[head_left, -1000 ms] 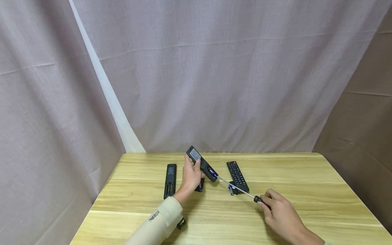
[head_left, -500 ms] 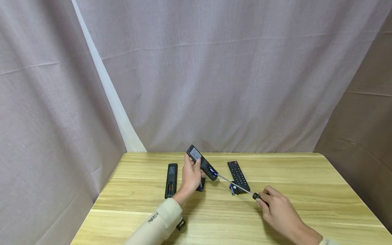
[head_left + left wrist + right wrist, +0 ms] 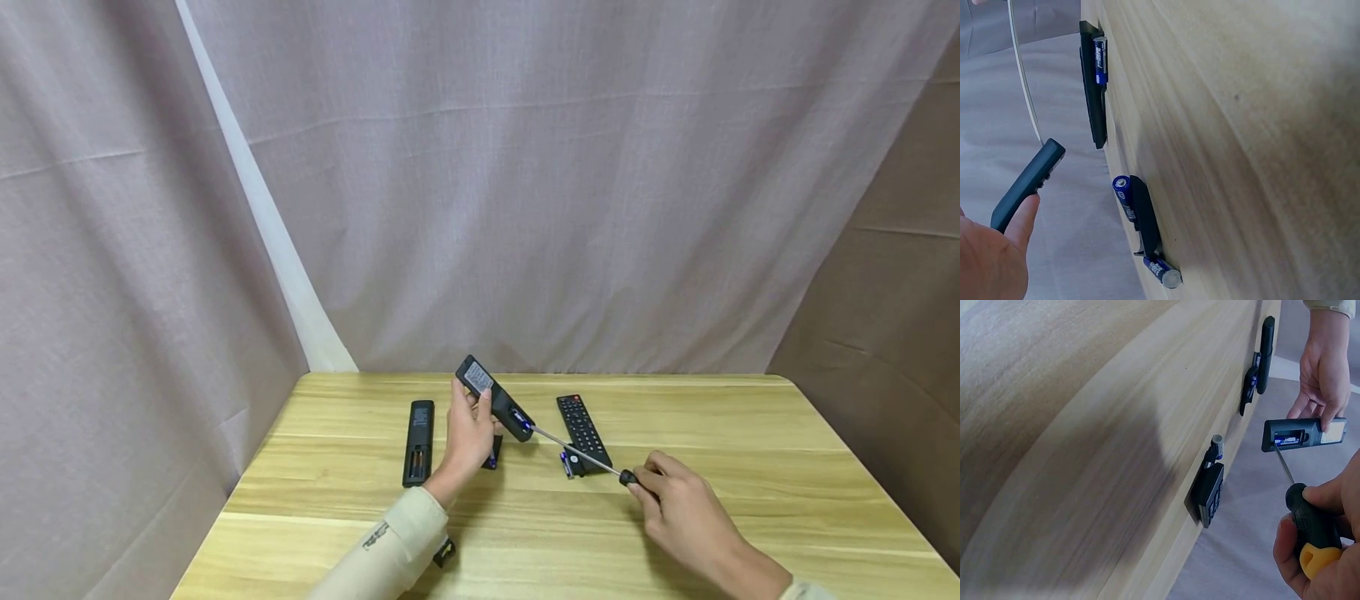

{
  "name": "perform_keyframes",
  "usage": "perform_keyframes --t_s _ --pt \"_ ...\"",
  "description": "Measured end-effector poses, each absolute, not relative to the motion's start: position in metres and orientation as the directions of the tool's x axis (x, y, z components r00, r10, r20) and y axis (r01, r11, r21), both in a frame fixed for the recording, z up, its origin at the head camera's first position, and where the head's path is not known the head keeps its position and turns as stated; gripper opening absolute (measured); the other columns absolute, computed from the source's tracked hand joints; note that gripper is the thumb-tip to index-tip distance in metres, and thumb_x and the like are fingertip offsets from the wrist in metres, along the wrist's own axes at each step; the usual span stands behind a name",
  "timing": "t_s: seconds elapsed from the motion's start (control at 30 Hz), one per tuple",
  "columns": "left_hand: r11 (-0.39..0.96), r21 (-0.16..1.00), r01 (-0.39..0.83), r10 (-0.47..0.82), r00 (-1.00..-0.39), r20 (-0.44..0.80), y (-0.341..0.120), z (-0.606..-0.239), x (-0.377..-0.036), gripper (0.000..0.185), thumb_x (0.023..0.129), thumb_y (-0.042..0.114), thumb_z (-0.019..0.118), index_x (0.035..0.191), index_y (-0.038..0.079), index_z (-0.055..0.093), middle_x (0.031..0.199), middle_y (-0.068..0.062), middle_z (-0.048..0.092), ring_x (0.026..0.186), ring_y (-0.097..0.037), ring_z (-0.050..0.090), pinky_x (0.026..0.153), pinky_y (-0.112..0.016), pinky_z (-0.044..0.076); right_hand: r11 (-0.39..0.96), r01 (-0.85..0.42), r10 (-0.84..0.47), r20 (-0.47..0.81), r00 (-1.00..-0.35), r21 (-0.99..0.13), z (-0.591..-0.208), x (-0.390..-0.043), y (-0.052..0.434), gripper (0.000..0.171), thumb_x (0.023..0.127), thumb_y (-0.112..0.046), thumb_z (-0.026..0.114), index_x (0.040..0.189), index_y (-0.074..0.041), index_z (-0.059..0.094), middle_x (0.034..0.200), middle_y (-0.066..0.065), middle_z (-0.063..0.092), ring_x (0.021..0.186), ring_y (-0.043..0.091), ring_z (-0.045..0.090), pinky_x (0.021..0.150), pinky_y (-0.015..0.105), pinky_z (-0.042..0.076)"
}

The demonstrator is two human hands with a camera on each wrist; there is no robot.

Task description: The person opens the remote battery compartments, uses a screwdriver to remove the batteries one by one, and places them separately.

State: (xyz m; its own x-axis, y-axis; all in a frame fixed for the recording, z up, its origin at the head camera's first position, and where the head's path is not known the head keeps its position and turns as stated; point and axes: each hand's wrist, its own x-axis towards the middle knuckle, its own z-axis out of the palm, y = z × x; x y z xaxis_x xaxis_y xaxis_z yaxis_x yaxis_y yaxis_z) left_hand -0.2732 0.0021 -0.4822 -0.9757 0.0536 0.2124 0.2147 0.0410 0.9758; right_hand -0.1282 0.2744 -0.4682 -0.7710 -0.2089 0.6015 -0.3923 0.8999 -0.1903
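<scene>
Left hand (image 3: 467,433) grips light, stiff remote (image 3: 495,399) mid-body; right hand (image 3: 686,512) wraps screwdriver (image 3: 581,454) handle, tip at 10 o'clock inside the battery bay.

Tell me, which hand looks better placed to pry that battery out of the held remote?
Probably the right hand: it grips the screwdriver, whose tip sits in the open battery bay. The left hand just holds the remote up.

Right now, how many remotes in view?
3. One held up in the left hand, back facing up; one face-down left of it; one keypad-up to its right. None seem hidden.
</scene>
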Motion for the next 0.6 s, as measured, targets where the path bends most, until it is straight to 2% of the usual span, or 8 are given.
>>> perform_keyframes --t_s 0.07,0.27,0.37,0.47,0.6 --pt "0.032 0.978 0.208 0.048 -0.977 0.207 0.002 -0.483 -0.2738 0.029 0.115 0.013 0.047 0.143 0.01 0.04 0.129 -0.03 0.071 0.099 -0.034 0.08 0.07 -0.03 0.071 0.897 -0.4 -0.212 0.612 -0.762 -0.187 -0.4682 -0.1283 0.2747 0.014 0.077 0.002 0.087 0.09 -0.001 0.082 0.084 -0.008 0.058 0.072 -0.006 0.045 0.053 0.014 0.046" --pt "0.014 0.982 0.19 0.03 -0.981 0.189 0.0009 -0.4856 -0.2749 0.028 0.114 0.011 0.047 0.141 0.008 0.04 0.126 -0.03 0.072 0.092 -0.032 0.08 0.077 -0.052 0.071 0.895 -0.405 -0.214 0.615 -0.759 -0.188 -0.4671 -0.1291 0.2741 0.014 0.077 0.001 0.087 0.089 -0.002 0.082 0.084 -0.009 0.059 0.071 -0.006 0.045 0.052 0.014 0.045" --pt "0.01 0.982 0.188 0.026 -0.982 0.188 0.0004 -0.4854 -0.2743 0.029 0.114 0.011 0.047 0.142 0.009 0.041 0.125 -0.03 0.072 0.09 -0.033 0.08 0.079 -0.058 0.07 0.894 -0.405 -0.214 0.612 -0.761 -0.191 -0.4661 -0.1292 0.2734 0.014 0.077 0.001 0.087 0.089 -0.003 0.082 0.084 -0.009 0.058 0.071 -0.006 0.045 0.052 0.014 0.045" --pt "0.004 0.982 0.19 0.023 -0.981 0.19 0.0004 -0.4847 -0.2737 0.029 0.114 0.011 0.047 0.142 0.009 0.041 0.125 -0.029 0.072 0.092 -0.033 0.08 0.079 -0.057 0.07 0.893 -0.402 -0.208 0.61 -0.765 -0.2 -0.4652 -0.1291 0.2728 0.014 0.078 0.001 0.087 0.089 -0.004 0.082 0.084 -0.009 0.058 0.071 -0.007 0.045 0.052 0.014 0.046" --pt "0.005 0.98 0.197 0.027 -0.98 0.197 0.0011 -0.4841 -0.2734 0.028 0.114 0.012 0.047 0.142 0.009 0.041 0.125 -0.029 0.072 0.094 -0.034 0.08 0.076 -0.045 0.072 0.893 -0.403 -0.209 0.606 -0.767 -0.202 -0.4651 -0.1296 0.2717 0.015 0.078 0.001 0.087 0.091 -0.003 0.082 0.085 -0.009 0.06 0.072 -0.006 0.047 0.053 0.014 0.048"
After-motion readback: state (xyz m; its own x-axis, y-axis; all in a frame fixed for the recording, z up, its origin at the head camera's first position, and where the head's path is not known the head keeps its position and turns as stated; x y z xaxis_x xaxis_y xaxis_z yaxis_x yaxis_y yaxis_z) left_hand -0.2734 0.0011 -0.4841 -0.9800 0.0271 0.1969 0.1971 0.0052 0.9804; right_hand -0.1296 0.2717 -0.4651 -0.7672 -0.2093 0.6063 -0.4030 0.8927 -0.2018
